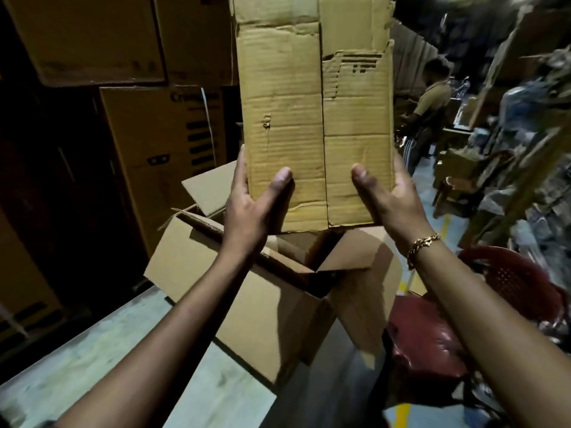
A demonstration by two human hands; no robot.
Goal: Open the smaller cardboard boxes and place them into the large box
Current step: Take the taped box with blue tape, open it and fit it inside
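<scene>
I'm holding the worn tan smaller cardboard box [312, 118] upright at 12 o'clock. The left grip [253, 205] and right grip [392, 202] are both clamping its lower side edges, thumbs on the near face. It's hanging just above the big open brown cardboard box [262, 304], which is sitting on the pale tabletop [92, 350]. I can't tell whether it's flattened. Best move, I'm judging: squeezing the edges to pop it open, then lowering it straight into the opening, clearing the flaps and the red plastic chair [509, 282] at 4 o'clock.

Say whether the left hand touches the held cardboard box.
Touching. The head view shows the left hand gripping the cardboard box, thumb flat on its front.
</scene>
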